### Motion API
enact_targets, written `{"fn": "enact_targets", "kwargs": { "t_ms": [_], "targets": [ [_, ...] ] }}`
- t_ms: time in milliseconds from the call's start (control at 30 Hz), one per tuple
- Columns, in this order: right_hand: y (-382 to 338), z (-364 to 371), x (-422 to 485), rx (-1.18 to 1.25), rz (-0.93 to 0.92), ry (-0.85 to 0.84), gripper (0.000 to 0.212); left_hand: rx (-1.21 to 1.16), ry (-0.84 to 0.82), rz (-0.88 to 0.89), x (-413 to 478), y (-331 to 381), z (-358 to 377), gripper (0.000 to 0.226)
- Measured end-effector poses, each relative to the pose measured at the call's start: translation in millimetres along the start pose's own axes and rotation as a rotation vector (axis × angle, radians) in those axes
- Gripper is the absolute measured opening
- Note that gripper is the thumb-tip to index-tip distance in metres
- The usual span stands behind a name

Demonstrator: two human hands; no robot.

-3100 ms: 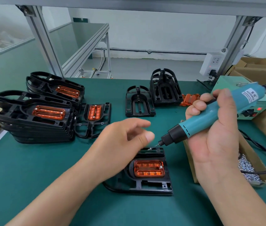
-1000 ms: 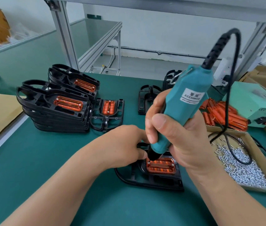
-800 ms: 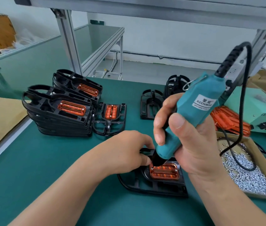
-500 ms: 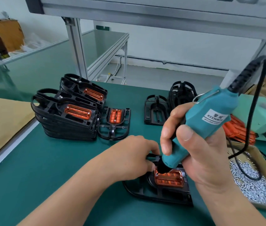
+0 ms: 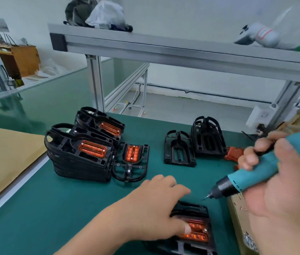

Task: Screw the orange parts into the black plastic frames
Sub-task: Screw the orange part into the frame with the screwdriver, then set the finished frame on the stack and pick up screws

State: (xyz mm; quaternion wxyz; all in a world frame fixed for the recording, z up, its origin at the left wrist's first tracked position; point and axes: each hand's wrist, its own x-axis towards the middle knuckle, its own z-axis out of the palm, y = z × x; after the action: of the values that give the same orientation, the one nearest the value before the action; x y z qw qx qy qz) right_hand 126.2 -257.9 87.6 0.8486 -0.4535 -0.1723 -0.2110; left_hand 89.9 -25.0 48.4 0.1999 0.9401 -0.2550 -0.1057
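Observation:
A black plastic frame point(image 5: 191, 210) with an orange part point(image 5: 198, 231) seated in it lies at the near edge of the green mat. My left hand point(image 5: 156, 208) rests over the frame's left side, fingers spread, thumb pressing on the orange part. My right hand point(image 5: 274, 181) grips a teal electric screwdriver point(image 5: 252, 173); its bit points down-left and hovers above and to the right of the frame, clear of it.
Stacks of assembled frames point(image 5: 79, 153) and one lone assembled frame point(image 5: 131, 161) sit at left. Empty black frames point(image 5: 179, 149) and loose orange parts point(image 5: 234, 153) lie at the back. A cardboard box point(image 5: 237, 218) stands on the right. An aluminium shelf point(image 5: 182, 50) runs overhead.
The screwdriver has lifted off the orange part and swung right, tilting to near level. My left hand has opened and shifted onto the frame. The view has tilted upward.

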Motion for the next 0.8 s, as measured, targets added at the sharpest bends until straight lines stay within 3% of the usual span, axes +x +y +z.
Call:
{"fn": "enact_targets", "kwargs": {
  "t_ms": [133,267,467,633,800],
  "targets": [
    [11,-22,4,0.043,0.024,0.188,0.016,0.008,-0.100,0.138,5,2,13,0.073],
    [19,-31,6,0.093,0.051,0.282,0.011,0.079,0.041,0.146,7,2,16,0.067],
    [22,-35,4,0.153,0.068,0.387,0.006,0.069,0.407,-0.141,11,1,-7,0.086],
    [12,-34,9,0.206,0.001,0.476,0.012,0.191,0.370,-0.331,18,-11,-8,0.077],
    [18,-39,7,0.202,0.042,0.476,0.014,0.273,0.516,-0.533,33,-21,-17,0.065]
  ]
}}
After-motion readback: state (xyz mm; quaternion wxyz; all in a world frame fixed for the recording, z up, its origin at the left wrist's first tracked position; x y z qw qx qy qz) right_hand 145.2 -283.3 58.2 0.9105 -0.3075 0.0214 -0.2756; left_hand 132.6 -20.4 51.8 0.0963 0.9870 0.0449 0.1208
